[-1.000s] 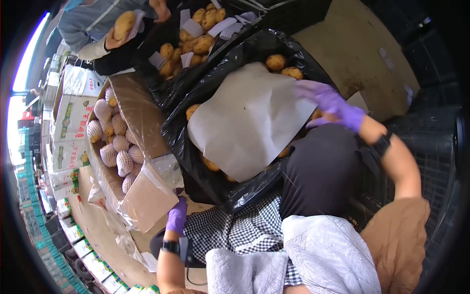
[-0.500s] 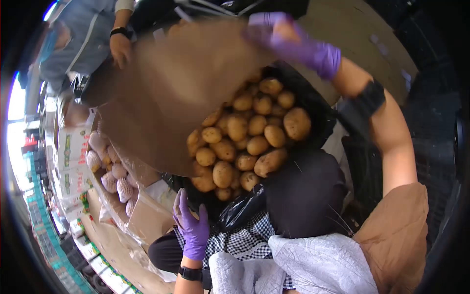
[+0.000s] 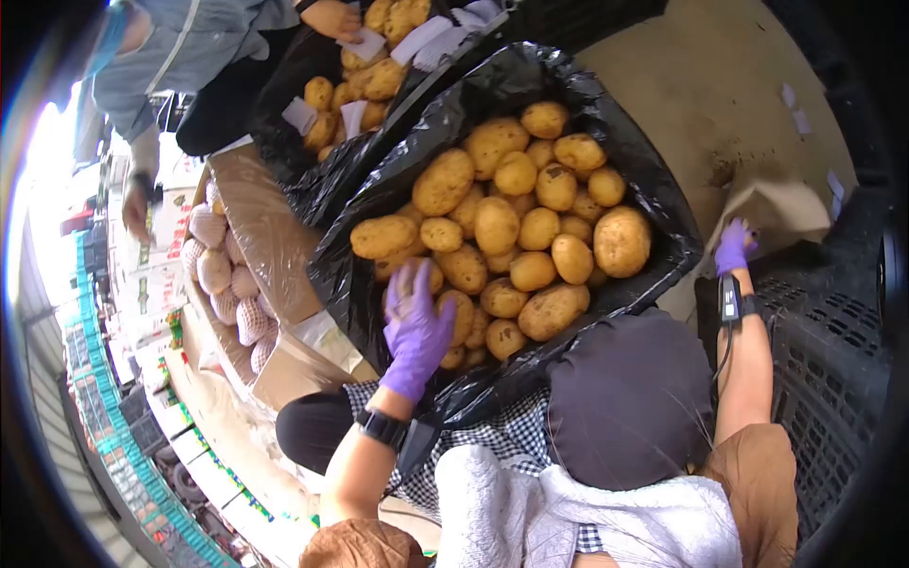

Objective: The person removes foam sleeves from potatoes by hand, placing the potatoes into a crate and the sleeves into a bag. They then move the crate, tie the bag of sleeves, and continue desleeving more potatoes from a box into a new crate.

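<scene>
A crate lined with black plastic (image 3: 653,180) is full of loose potatoes (image 3: 497,225). My left hand (image 3: 417,331), in a purple glove, lies on the potatoes at the crate's near left side; its fingers are stretched and slightly apart. To the right of the crate, my right hand (image 3: 735,246), also gloved, is closed on the edge of a brown paper sheet (image 3: 781,210). The sheet hangs low beside the crate, partly curled.
Left of the crate, a cardboard box (image 3: 270,213) holds potatoes in foam nets (image 3: 227,275). Behind stands another black-lined crate of potatoes with paper slips (image 3: 421,40), where a co-worker's hand (image 3: 331,19) reaches in. Black plastic crates (image 3: 833,350) stand at the right.
The brown paper sheet has moved off the potatoes to the right with my right hand, uncovering them and the crate behind. My left hand has moved up onto the potatoes.
</scene>
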`<state>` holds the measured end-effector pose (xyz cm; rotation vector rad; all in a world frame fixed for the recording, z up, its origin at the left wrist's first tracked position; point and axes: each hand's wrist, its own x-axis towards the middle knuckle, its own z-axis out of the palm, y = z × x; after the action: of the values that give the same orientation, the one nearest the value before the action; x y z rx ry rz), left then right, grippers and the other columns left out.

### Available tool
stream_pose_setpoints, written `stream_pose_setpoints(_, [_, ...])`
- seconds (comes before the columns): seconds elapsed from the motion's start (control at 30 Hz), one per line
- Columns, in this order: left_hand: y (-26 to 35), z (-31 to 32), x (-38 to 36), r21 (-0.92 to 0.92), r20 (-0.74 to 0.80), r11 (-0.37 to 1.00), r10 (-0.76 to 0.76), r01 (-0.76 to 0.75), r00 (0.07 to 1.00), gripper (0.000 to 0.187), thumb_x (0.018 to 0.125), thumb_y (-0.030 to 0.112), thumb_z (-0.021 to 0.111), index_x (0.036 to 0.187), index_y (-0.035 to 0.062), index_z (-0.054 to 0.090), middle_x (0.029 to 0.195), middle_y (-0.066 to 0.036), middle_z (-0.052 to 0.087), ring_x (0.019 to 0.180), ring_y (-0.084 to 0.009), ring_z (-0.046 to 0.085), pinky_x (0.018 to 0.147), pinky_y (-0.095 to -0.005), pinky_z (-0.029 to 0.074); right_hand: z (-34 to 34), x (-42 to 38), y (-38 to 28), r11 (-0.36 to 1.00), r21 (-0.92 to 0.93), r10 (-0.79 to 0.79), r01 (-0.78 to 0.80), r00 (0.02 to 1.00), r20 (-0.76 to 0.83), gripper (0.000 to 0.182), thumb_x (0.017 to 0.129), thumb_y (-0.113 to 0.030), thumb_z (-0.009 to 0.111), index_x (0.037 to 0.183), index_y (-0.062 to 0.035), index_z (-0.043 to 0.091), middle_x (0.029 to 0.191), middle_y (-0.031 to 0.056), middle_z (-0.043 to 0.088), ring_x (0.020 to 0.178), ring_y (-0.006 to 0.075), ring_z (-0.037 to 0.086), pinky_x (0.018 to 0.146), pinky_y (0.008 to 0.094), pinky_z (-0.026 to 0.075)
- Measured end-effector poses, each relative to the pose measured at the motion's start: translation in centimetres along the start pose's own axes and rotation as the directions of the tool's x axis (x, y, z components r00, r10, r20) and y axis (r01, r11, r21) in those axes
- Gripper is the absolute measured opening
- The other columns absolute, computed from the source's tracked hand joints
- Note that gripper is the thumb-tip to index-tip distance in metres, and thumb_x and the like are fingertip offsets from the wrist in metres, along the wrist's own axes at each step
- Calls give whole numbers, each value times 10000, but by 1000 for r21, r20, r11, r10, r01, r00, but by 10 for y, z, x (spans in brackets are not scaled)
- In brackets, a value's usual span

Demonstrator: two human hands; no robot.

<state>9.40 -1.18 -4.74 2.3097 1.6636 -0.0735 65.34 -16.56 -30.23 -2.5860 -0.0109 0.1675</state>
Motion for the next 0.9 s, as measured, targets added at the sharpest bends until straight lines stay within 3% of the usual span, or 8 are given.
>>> stream_pose_setpoints(0.1, [-4,10,-2,128,109,985,105,-119,988,681,839,421,639,1395,95,420,1506,-164,305,1407,-424,209,1090,-508,311,17,-10,60,840,294,327,-457,858,397,431,748,-324,695,1070,-45,633,1005,135,679,855,274,633,734,377,485])
stream_pose_setpoints(0.23, [0,-1,-22,132,222,974,152,-184,963,734,820,483,646,1410,112,415,1514,-157,293,1410,-467,164,1055,-549,351,-42,-77,0,996,-42,79,-76,994,75,540,745,-264,696,1171,45,574,910,158,673,783,247,638,709,341,487])
stream_pose_setpoints(0.47, [-22,-34,-77,-372,357,874,445,-312,821,468,823,386,662,1213,142,577,1263,-108,562,1132,-324,563,956,-476,460,-115,-107,-113,792,603,-213,90,968,135,682,798,-183,686,1381,33,403,1204,166,588,919,184,625,742,318,491])
stream_pose_setpoints(0.6, [-35,-89,-75,-346,123,902,317,-259,940,377,883,362,639,1184,136,607,1121,-81,655,1020,-260,636,940,-392,457,-212,-221,-296,726,604,-678,329,491,547,457,894,-170,612,1318,-35,511,1287,128,555,1176,193,530,973,333,421])
stream_pose_setpoints(0.7, [-47,-106,-55,-766,82,642,67,20,994,344,928,320,599,1189,96,600,1066,-61,658,970,-188,627,933,-365,458,-218,-296,-370,406,577,-644,709,-226,731,400,913,-219,582,1273,-51,534,1204,122,593,1125,186,555,944,304,454])
stream_pose_setpoints(0.8, [-59,-100,-34,-997,34,57,-184,45,982,314,964,249,543,1177,24,593,1037,-98,650,934,-163,616,858,-316,495,-168,-369,-390,217,494,-272,842,-434,859,600,852,-296,630,1381,-88,437,1233,208,579,1147,307,569,953,379,476])
stream_pose_setpoints(0.87, [-64,-106,-30,-997,37,-75,-256,18,966,303,972,239,529,1182,30,591,1039,-103,652,941,-174,622,848,-314,499,-96,-392,-365,1,646,-285,763,-619,732,656,824,-266,632,1413,-94,401,1261,229,553,1157,362,560,964,404,467])
stream_pose_setpoints(0.9, [-67,-109,-27,-991,33,-134,-293,-7,956,298,976,235,522,1185,33,590,1040,-106,653,945,-180,625,843,-313,501,-72,-418,-350,-236,375,-275,896,-432,859,654,797,-245,640,1388,-73,419,1242,239,543,1119,390,564,960,427,460])
